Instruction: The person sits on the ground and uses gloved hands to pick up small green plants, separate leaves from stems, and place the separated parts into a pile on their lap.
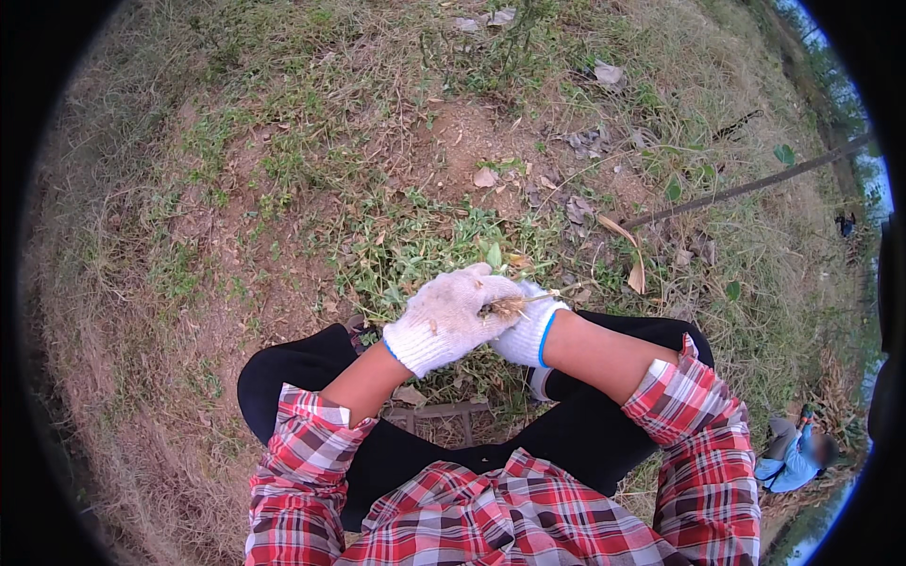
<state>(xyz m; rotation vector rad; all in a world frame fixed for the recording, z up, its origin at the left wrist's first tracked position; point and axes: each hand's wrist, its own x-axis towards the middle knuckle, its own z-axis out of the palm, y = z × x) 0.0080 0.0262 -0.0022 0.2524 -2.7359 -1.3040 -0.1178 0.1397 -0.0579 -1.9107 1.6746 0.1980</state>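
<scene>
Both my hands wear white knitted gloves and meet in front of my knees, above the ground. My left hand point(453, 316) lies across, its fingers wrapped over and pressed against my right hand point(525, 332). A tuft of pulled weeds point(510, 307) with pale, dry roots pokes out between them. Green leaves point(494, 256) stick out on the far side of the gloves. How the tuft is shared between the hands is partly hidden by the left glove. Just beyond lies a patch of low green weeds point(444, 236).
Bare reddish soil point(462, 141) and dry grass surround me. A thin pole point(755, 184) slants in from the right, near a curled dry leaf point(637, 269). My knees in dark trousers flank my hands. A person in blue point(797, 460) crouches at the far right.
</scene>
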